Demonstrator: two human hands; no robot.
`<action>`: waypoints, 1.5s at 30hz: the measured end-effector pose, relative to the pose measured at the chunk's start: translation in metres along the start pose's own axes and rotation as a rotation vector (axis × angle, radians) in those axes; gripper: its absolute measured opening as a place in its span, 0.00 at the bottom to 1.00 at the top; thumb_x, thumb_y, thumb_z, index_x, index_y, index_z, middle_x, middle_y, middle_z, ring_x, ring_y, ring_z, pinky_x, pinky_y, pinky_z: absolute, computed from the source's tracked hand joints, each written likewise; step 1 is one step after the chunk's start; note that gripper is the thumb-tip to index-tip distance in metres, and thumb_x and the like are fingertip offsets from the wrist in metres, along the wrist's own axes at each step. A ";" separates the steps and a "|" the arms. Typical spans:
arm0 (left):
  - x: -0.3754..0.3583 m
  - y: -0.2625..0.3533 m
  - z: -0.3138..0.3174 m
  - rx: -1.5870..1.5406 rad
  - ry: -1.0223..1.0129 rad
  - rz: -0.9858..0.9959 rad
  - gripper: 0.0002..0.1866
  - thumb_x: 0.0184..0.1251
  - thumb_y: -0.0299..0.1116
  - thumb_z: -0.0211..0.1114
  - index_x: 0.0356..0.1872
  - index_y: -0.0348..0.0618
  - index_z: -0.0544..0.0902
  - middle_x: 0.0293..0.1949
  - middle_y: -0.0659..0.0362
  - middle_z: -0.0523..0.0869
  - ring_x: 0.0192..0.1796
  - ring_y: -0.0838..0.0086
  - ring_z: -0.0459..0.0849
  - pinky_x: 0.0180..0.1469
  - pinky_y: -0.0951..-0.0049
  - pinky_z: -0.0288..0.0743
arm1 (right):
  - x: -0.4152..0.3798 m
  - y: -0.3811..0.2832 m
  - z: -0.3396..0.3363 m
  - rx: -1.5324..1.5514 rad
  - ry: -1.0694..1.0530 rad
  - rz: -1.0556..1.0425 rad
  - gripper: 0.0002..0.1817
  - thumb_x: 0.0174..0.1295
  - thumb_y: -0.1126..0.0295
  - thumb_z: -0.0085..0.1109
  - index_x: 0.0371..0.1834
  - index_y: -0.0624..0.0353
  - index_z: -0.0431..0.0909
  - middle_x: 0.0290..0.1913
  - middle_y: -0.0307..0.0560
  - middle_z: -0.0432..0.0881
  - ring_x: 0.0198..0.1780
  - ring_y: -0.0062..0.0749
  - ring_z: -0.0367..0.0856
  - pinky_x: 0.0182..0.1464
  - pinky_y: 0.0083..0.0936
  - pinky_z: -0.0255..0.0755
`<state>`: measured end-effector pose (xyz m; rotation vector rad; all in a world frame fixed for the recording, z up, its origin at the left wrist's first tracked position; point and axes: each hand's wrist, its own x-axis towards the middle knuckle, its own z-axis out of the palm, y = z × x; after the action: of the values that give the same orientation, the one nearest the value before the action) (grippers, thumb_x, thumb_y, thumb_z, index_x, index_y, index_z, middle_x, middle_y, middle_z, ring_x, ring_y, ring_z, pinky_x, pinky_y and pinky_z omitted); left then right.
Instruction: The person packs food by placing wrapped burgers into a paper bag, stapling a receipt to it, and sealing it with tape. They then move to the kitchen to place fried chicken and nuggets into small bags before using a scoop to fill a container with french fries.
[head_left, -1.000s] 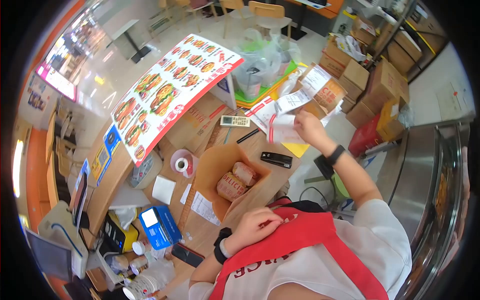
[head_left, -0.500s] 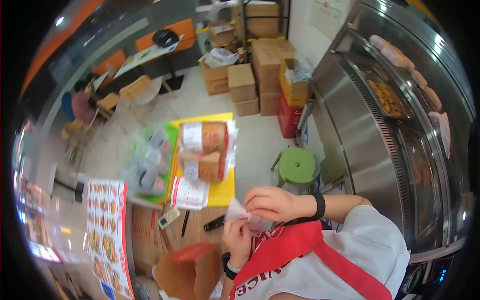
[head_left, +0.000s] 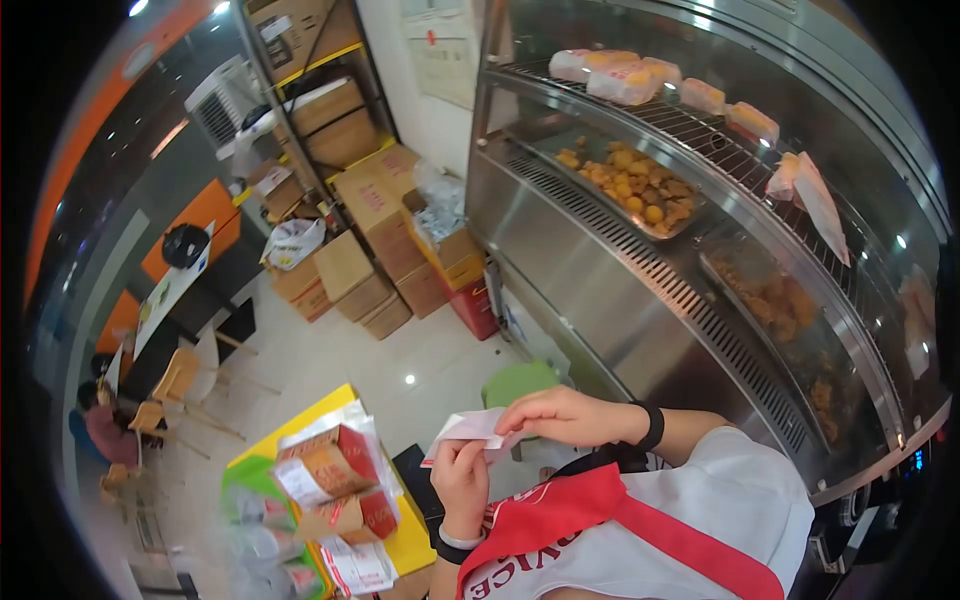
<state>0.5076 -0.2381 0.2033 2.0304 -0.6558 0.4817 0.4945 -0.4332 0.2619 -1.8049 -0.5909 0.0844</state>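
Note:
In front of my chest is a small white paper bag (head_left: 466,427) with faint red print. My left hand (head_left: 462,487) pinches its lower edge between thumb and curled fingers. My right hand (head_left: 560,414) is closed on the right end of the paper, its fingertips over the edge. Beyond and left of my hands, brown paper takeaway bags (head_left: 325,468) with red print stand on a yellow tray (head_left: 415,535). A printed white slip (head_left: 358,568) lies at their near side.
A glass warming cabinet (head_left: 600,240) on my right holds a tray of fried food (head_left: 640,190) and paper-wrapped items (head_left: 625,82) on a rack. Cardboard boxes (head_left: 350,275) stack ahead. A green stool (head_left: 518,380) is beyond my hands. A seated person (head_left: 105,430) is far left.
My view has swung right toward the warming cabinet, so the takeaway bags now sit lower and further left. Both hands still hold the paper bag, which looks more spread out.

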 end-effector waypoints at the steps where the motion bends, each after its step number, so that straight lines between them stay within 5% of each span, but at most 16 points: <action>1: 0.010 -0.002 0.007 -0.018 -0.016 0.011 0.08 0.44 0.19 0.60 0.27 0.42 0.77 0.23 0.58 0.73 0.26 0.65 0.74 0.27 0.71 0.68 | -0.001 0.001 -0.006 -0.044 -0.076 0.138 0.15 0.57 0.76 0.42 0.47 0.64 0.70 0.44 0.50 0.74 0.44 0.36 0.74 0.47 0.25 0.66; 3: 0.029 -0.007 0.019 -0.032 -0.126 0.165 0.07 0.45 0.18 0.60 0.26 0.43 0.77 0.23 0.57 0.73 0.27 0.67 0.74 0.27 0.74 0.67 | -0.002 0.028 -0.010 -0.134 0.028 0.138 0.13 0.57 0.75 0.42 0.44 0.66 0.70 0.40 0.47 0.76 0.41 0.32 0.75 0.43 0.26 0.67; 5: 0.045 -0.009 0.037 -0.175 -0.244 0.286 0.07 0.45 0.19 0.61 0.26 0.43 0.77 0.23 0.58 0.73 0.28 0.67 0.75 0.30 0.72 0.68 | -0.003 0.068 -0.017 0.072 -0.117 0.494 0.16 0.57 0.72 0.46 0.48 0.64 0.68 0.44 0.47 0.75 0.43 0.28 0.72 0.46 0.23 0.65; 6: 0.053 -0.011 0.044 -0.300 -0.344 0.390 0.06 0.44 0.20 0.62 0.25 0.43 0.77 0.23 0.58 0.73 0.30 0.66 0.75 0.33 0.71 0.68 | -0.005 0.076 -0.016 0.073 0.009 0.183 0.23 0.56 0.68 0.51 0.56 0.62 0.63 0.50 0.48 0.72 0.48 0.26 0.68 0.50 0.22 0.62; 8: 0.076 -0.018 0.058 -0.369 -0.282 0.384 0.07 0.44 0.22 0.63 0.27 0.42 0.77 0.25 0.58 0.74 0.33 0.64 0.74 0.38 0.69 0.67 | -0.006 0.081 -0.028 0.265 0.015 0.181 0.29 0.55 0.66 0.53 0.60 0.60 0.58 0.56 0.50 0.67 0.54 0.29 0.65 0.56 0.21 0.58; 10: 0.082 -0.038 0.074 -0.541 -0.138 -0.046 0.15 0.48 0.37 0.65 0.35 0.41 0.76 0.35 0.56 0.75 0.45 0.64 0.72 0.50 0.66 0.62 | -0.001 0.073 -0.036 0.240 0.114 0.184 0.27 0.56 0.67 0.51 0.60 0.60 0.58 0.57 0.49 0.66 0.57 0.30 0.63 0.57 0.21 0.57; 11: 0.092 -0.043 0.076 -0.560 -0.172 -0.036 0.15 0.48 0.37 0.65 0.35 0.41 0.76 0.35 0.56 0.75 0.45 0.64 0.72 0.50 0.66 0.62 | 0.003 0.066 -0.041 0.220 0.164 0.184 0.27 0.57 0.67 0.50 0.60 0.59 0.58 0.58 0.48 0.66 0.58 0.30 0.63 0.57 0.21 0.56; 13: 0.120 -0.049 0.082 -1.361 -0.532 -0.591 0.24 0.57 0.50 0.54 0.45 0.38 0.70 0.47 0.56 0.70 0.50 0.70 0.69 0.53 0.70 0.61 | 0.019 0.052 -0.042 0.343 0.187 0.281 0.28 0.56 0.66 0.52 0.60 0.58 0.59 0.60 0.48 0.63 0.60 0.30 0.60 0.59 0.21 0.54; 17: 0.141 -0.074 0.102 -1.325 -0.908 -0.319 0.30 0.58 0.57 0.45 0.45 0.37 0.70 0.48 0.54 0.72 0.51 0.70 0.70 0.55 0.68 0.59 | 0.026 0.066 -0.031 0.291 0.361 0.292 0.25 0.55 0.67 0.52 0.56 0.61 0.63 0.54 0.51 0.69 0.55 0.32 0.67 0.55 0.22 0.60; 20: 0.156 -0.103 0.116 -1.380 -0.783 -0.603 0.30 0.59 0.58 0.43 0.46 0.39 0.71 0.47 0.54 0.75 0.52 0.67 0.70 0.54 0.66 0.61 | 0.045 0.040 -0.055 -0.336 0.411 0.540 0.11 0.53 0.71 0.48 0.39 0.63 0.74 0.29 0.53 0.78 0.32 0.40 0.78 0.36 0.29 0.70; 21: 0.163 -0.110 0.118 -1.394 -0.635 -0.788 0.30 0.59 0.58 0.42 0.46 0.40 0.71 0.46 0.55 0.75 0.52 0.66 0.70 0.53 0.66 0.62 | 0.039 0.037 -0.062 -0.465 0.642 0.434 0.10 0.51 0.70 0.49 0.34 0.62 0.75 0.27 0.54 0.78 0.31 0.43 0.78 0.35 0.32 0.71; 24: 0.188 -0.118 0.113 -1.408 -0.629 -0.886 0.30 0.60 0.58 0.41 0.49 0.42 0.69 0.51 0.56 0.72 0.53 0.63 0.70 0.50 0.60 0.66 | 0.010 0.032 -0.088 -1.234 0.934 0.818 0.15 0.49 0.67 0.54 0.40 0.63 0.72 0.33 0.55 0.76 0.37 0.46 0.75 0.40 0.34 0.70; 27: 0.196 -0.128 0.118 -1.446 -0.675 -0.879 0.30 0.60 0.58 0.40 0.53 0.45 0.66 0.53 0.56 0.70 0.54 0.62 0.69 0.50 0.56 0.66 | -0.011 0.042 -0.098 -1.682 0.904 1.124 0.17 0.42 0.64 0.60 0.30 0.63 0.70 0.34 0.50 0.72 0.36 0.41 0.73 0.34 0.32 0.69; 37: 0.207 -0.132 0.124 -1.490 -0.786 -0.843 0.29 0.60 0.58 0.42 0.52 0.46 0.66 0.52 0.56 0.70 0.53 0.63 0.70 0.48 0.58 0.68 | 0.022 -0.027 -0.077 -1.476 0.748 1.068 0.12 0.36 0.69 0.61 0.24 0.60 0.71 0.27 0.48 0.70 0.32 0.38 0.74 0.33 0.30 0.69; 41: 0.209 -0.120 0.128 -1.499 -0.803 -0.876 0.28 0.60 0.57 0.42 0.52 0.46 0.66 0.51 0.57 0.71 0.53 0.64 0.70 0.48 0.59 0.68 | 0.055 -0.141 -0.085 -1.789 0.881 0.749 0.06 0.39 0.69 0.59 0.19 0.55 0.72 0.23 0.40 0.70 0.28 0.36 0.74 0.29 0.26 0.69; 45: 0.210 -0.110 0.133 -1.501 -0.801 -0.813 0.28 0.60 0.57 0.43 0.51 0.46 0.67 0.51 0.57 0.71 0.53 0.64 0.70 0.49 0.59 0.67 | 0.040 -0.196 -0.156 -2.101 1.206 0.750 0.08 0.43 0.73 0.58 0.30 0.56 0.75 0.32 0.44 0.76 0.32 0.38 0.74 0.36 0.32 0.69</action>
<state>0.7501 -0.3592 0.1843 0.7542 -0.3301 -1.0820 0.5159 -0.5146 0.5014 -3.1518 1.5316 -1.5226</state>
